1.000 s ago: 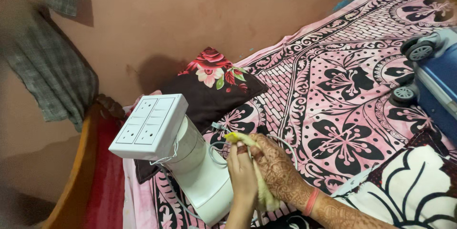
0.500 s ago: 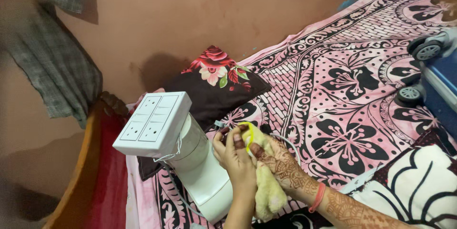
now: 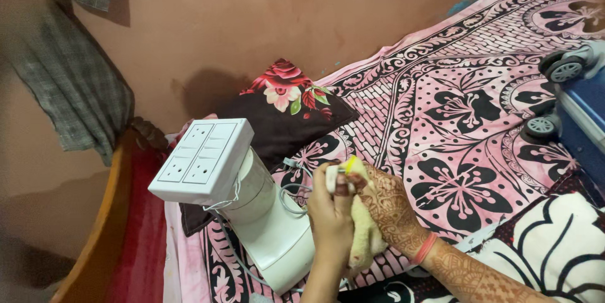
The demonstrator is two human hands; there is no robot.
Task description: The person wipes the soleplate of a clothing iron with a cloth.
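Note:
My left hand point(image 3: 329, 215) pinches a small white plug point(image 3: 332, 178) at the end of a thin white cable point(image 3: 288, 193). My right hand point(image 3: 392, 205), patterned with henna and wearing a pink bangle, presses a pale yellow cloth point(image 3: 363, 240) against the plug. The two hands touch each other just right of a white appliance body point(image 3: 272, 230) that lies tilted on the bed. On the appliance's upper end rests a white box of switches and sockets point(image 3: 201, 161). The cloth's lower end hangs between my wrists.
A pink and black patterned bedsheet point(image 3: 454, 89) covers the bed. A dark floral pillow point(image 3: 283, 114) lies against the brown wall. A blue wheeled suitcase point(image 3: 583, 114) sits at the right edge. A checked garment point(image 3: 69, 82) hangs at left above the wooden bed frame point(image 3: 94, 246).
Both hands have risen slightly and turned, bringing the white plug up into my left fingers. The yellow cloth has bunched closer around the plug. The appliance and switch box have stayed put.

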